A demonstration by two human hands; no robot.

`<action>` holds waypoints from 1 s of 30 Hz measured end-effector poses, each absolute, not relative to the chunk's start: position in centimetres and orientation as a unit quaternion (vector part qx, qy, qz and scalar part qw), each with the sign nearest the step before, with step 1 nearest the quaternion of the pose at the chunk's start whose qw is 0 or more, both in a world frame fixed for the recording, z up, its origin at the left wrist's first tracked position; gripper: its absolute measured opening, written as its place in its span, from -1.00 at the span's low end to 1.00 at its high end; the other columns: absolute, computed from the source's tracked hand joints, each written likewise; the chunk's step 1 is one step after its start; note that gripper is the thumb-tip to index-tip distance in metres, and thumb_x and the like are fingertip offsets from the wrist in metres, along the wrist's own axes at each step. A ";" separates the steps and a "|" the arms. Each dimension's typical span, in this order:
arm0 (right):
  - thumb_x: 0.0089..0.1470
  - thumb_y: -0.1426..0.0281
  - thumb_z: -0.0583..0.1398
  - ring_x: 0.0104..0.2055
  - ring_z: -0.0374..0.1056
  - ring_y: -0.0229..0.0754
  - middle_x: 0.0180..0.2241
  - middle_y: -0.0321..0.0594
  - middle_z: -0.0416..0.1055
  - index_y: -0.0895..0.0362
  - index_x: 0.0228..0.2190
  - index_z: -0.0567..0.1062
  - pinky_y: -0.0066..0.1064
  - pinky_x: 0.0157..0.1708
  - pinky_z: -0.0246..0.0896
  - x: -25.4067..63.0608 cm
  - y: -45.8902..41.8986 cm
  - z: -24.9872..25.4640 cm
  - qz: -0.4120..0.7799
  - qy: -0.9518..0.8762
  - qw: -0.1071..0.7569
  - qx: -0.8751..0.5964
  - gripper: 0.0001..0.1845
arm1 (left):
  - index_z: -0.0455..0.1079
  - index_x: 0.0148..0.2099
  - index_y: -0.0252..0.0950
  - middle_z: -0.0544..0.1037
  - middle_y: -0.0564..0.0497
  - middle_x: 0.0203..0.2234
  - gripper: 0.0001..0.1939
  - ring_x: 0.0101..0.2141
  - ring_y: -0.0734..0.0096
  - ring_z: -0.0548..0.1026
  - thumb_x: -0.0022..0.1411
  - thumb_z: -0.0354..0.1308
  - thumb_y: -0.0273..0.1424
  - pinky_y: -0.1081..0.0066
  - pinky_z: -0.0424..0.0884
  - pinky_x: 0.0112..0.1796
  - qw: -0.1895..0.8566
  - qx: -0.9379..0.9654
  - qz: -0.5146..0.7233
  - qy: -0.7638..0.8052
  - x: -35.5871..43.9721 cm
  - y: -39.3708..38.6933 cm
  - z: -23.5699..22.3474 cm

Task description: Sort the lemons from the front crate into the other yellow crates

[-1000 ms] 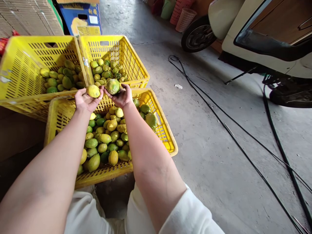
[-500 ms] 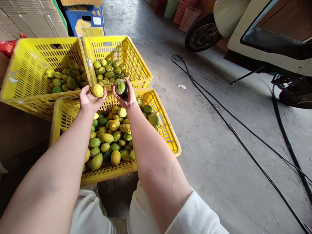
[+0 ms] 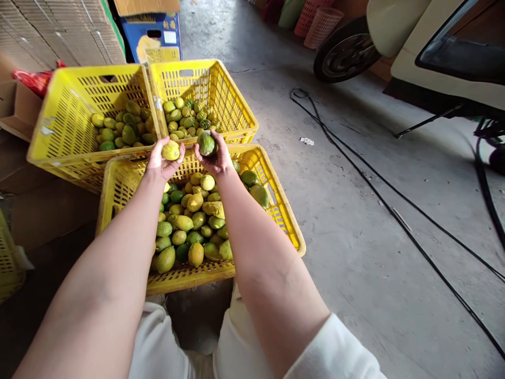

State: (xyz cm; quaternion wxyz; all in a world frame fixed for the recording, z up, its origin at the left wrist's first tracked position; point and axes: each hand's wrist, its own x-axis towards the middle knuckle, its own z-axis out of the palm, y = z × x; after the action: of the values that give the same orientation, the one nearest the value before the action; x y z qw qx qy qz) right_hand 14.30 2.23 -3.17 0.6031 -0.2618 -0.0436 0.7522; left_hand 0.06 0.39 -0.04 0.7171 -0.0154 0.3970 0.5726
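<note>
My left hand (image 3: pixel 164 162) is curled around a yellow lemon (image 3: pixel 171 150). A dark green lemon (image 3: pixel 206 143) sits in my right hand (image 3: pixel 218 159), its fingers closed about it. Both hands are held up over the far edge of the near yellow crate (image 3: pixel 281 221), which contains many green and yellow lemons (image 3: pixel 196 254). Behind the hands stand two more yellow crates: the back left crate (image 3: pixel 59 123) has mostly dull green fruit in it, and the back right crate (image 3: pixel 236 105) has smaller green and yellow fruit, some striped. My forearms hide parts of the near crate.
Stacked cardboard (image 3: pixel 59 31) and a blue carton (image 3: pixel 152 34) stand behind the crates. Black cables (image 3: pixel 366 181) run across the concrete floor on the right, near a parked vehicle (image 3: pixel 410 63). Plastic baskets (image 3: pixel 322 26) stand at the back. Another yellow crate (image 3: pixel 8 258) shows at the left edge.
The view has swung slightly left, so everything sits further right in the picture. Both hands still hold the same lemons, and the green one appears slightly turned.
</note>
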 end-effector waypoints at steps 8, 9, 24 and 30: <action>0.34 0.15 0.03 -0.08 0.56 -0.08 -0.28 -0.18 0.54 0.09 -0.21 0.43 -0.04 -0.07 0.61 14.7 1.8 -2.8 0.756 -0.025 0.586 -0.290 -0.69 | 0.37 -0.22 -0.27 0.47 0.04 -0.58 -0.68 -0.62 0.53 0.45 0.45 0.07 -0.13 0.64 0.31 -0.67 0.752 0.033 0.555 0.355 -0.7 0.1 0.1; 0.33 0.18 0.01 -0.06 0.56 -0.06 -0.26 -0.16 0.55 0.11 -0.19 0.43 -0.01 -0.06 0.61 14.7 1.7 -2.7 0.759 -0.022 0.583 -0.287 -0.69 | 0.39 -0.18 -0.28 0.50 0.00 -0.54 -0.65 -0.58 0.48 0.49 0.47 0.00 -0.11 0.61 0.37 -0.64 0.746 0.028 0.563 0.354 -0.7 0.1 0.1; 0.15 0.38 0.29 -0.18 0.49 -0.26 -0.32 -0.44 0.45 0.02 -0.25 0.40 -0.27 0.00 0.55 13.7 2.3 -3.1 0.693 -0.091 0.620 -0.356 -0.84 | 0.38 -0.26 -0.28 0.44 0.04 -0.56 -0.58 -0.66 0.62 0.34 0.52 -0.02 -0.08 0.68 0.27 -0.67 0.715 0.094 0.545 0.427 -0.3 0.8 0.3; 0.24 0.32 0.01 -0.11 0.56 -0.10 -0.30 -0.24 0.51 0.07 -0.26 0.39 -0.06 -0.05 0.57 15.0 2.6 -3.1 0.745 -0.091 0.584 -0.309 -0.82 | 0.40 -0.12 -0.34 0.50 -0.10 -0.44 -0.65 -0.48 0.47 0.53 0.51 -0.06 -0.18 0.67 0.37 -0.61 0.726 0.041 0.567 0.387 -0.3 0.1 1.2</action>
State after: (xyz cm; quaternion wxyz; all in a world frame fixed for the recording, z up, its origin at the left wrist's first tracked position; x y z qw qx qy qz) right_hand 15.04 2.59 -3.10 0.5841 -0.3090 -0.0907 0.7451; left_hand -0.33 0.09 1.22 0.7262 0.0412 0.3865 0.5670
